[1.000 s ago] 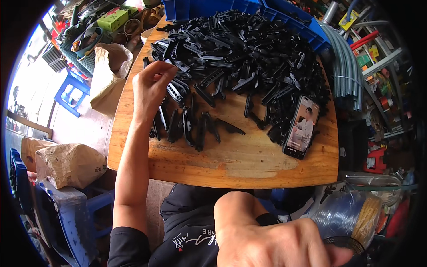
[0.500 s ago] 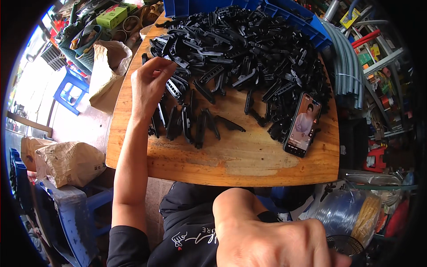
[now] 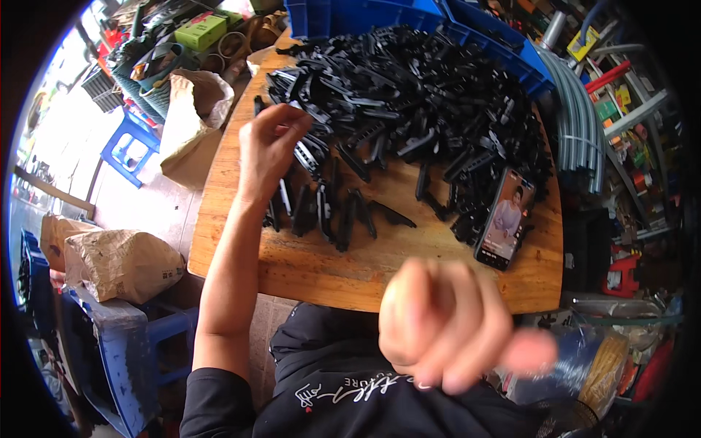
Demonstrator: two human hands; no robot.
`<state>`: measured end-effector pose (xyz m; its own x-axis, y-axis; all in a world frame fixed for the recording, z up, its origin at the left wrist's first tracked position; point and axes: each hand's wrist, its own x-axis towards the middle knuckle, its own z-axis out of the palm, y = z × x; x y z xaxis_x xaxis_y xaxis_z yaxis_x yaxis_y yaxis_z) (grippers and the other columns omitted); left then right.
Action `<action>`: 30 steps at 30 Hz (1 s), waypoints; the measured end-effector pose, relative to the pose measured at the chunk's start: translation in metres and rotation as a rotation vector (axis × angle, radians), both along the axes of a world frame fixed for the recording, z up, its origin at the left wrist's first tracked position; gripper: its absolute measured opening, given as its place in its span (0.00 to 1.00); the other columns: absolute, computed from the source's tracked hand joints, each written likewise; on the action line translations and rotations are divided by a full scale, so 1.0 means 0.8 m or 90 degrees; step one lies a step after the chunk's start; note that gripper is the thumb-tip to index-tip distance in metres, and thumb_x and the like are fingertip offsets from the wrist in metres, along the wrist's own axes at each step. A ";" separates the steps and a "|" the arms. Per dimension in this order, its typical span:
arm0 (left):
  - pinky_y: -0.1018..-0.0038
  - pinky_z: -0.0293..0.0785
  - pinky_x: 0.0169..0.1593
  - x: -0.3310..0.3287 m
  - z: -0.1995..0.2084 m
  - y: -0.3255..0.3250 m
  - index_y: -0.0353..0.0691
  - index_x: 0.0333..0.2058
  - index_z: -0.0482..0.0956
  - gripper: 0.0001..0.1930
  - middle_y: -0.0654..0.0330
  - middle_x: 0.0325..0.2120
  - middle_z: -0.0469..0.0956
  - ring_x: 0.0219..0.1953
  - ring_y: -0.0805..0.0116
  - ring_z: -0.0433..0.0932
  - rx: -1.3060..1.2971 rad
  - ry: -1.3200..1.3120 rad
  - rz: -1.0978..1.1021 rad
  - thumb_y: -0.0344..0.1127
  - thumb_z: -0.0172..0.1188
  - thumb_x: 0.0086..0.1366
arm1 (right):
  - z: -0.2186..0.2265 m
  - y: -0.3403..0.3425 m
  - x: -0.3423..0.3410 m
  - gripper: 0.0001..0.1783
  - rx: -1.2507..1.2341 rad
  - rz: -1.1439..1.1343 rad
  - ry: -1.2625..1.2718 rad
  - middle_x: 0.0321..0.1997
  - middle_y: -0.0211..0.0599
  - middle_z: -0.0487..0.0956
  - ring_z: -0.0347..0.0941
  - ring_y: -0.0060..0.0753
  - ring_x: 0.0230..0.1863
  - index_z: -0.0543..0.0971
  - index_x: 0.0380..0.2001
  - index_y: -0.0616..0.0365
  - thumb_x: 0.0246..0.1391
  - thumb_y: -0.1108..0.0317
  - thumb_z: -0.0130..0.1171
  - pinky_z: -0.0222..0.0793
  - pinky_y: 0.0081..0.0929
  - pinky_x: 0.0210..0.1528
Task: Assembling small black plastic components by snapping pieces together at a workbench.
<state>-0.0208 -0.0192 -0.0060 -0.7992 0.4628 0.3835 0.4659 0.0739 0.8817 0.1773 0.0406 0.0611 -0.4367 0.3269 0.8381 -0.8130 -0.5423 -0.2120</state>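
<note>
A large heap of slim black plastic parts [image 3: 409, 95] covers the far half of a wooden table [image 3: 350, 274]. At the heap's left edge is my left hand [image 3: 272, 146], its thumb and fingertips drawn together in a pinch. Whether anything sits between those fingertips I cannot make out. Several loose black parts [image 3: 342, 219] lie on the wood just nearer than that hand. My right hand [image 3: 449, 321] hangs in the air over my lap, close to the camera. Motion smears its fingers, and no object shows in it.
A phone [image 3: 504, 219] leans on the heap's right side, its screen lit. Blue crates [image 3: 365, 18] line the table's far edge. Paper sacks [image 3: 124, 263] and blue stools [image 3: 131, 146] stand at the left; coiled grey hose [image 3: 580, 124] hangs at the right.
My right hand has moved up and away from the lower edge, toward the table's front edge. My left hand keeps its pinch beside the heap. The whole view has shifted slightly.
</note>
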 end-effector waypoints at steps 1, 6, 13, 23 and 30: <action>0.82 0.66 0.34 0.001 0.004 0.013 0.33 0.33 0.80 0.08 0.67 0.24 0.77 0.28 0.82 0.70 0.013 0.017 -0.027 0.33 0.61 0.59 | -0.008 0.002 0.013 0.36 -0.086 -0.048 -0.138 0.08 0.32 0.70 0.57 0.28 0.11 0.71 0.10 0.55 0.63 0.40 0.38 0.56 0.32 0.51; 0.80 0.69 0.36 -0.002 -0.001 0.012 0.33 0.33 0.81 0.09 0.63 0.25 0.79 0.29 0.80 0.72 -0.010 0.053 -0.017 0.34 0.62 0.58 | -0.059 0.033 -0.006 0.38 -0.162 -0.077 -0.211 0.08 0.30 0.67 0.55 0.25 0.11 0.69 0.12 0.53 0.66 0.41 0.25 0.56 0.38 0.57; 0.79 0.69 0.36 -0.005 0.003 0.005 0.34 0.34 0.81 0.09 0.63 0.24 0.79 0.29 0.79 0.73 0.007 0.067 -0.010 0.33 0.62 0.58 | -0.060 0.028 -0.013 0.36 -0.158 -0.088 -0.227 0.08 0.28 0.66 0.55 0.24 0.12 0.68 0.12 0.51 0.67 0.43 0.25 0.58 0.34 0.52; 0.64 0.66 0.36 0.175 0.145 -0.041 0.45 0.16 0.67 0.27 0.56 0.18 0.68 0.26 0.58 0.67 0.629 -0.285 -1.168 0.63 0.61 0.54 | -0.077 0.028 0.002 0.30 -0.046 -0.220 -0.245 0.11 0.24 0.64 0.51 0.21 0.14 0.67 0.17 0.51 0.67 0.47 0.29 0.55 0.27 0.30; 0.60 0.70 0.41 0.187 0.142 -0.037 0.31 0.30 0.69 0.29 0.43 0.30 0.69 0.35 0.49 0.71 0.662 -0.294 -1.152 0.60 0.52 0.61 | -0.080 0.019 0.013 0.26 0.196 -0.346 -0.284 0.10 0.24 0.67 0.55 0.20 0.12 0.71 0.15 0.55 0.62 0.48 0.49 0.55 0.26 0.26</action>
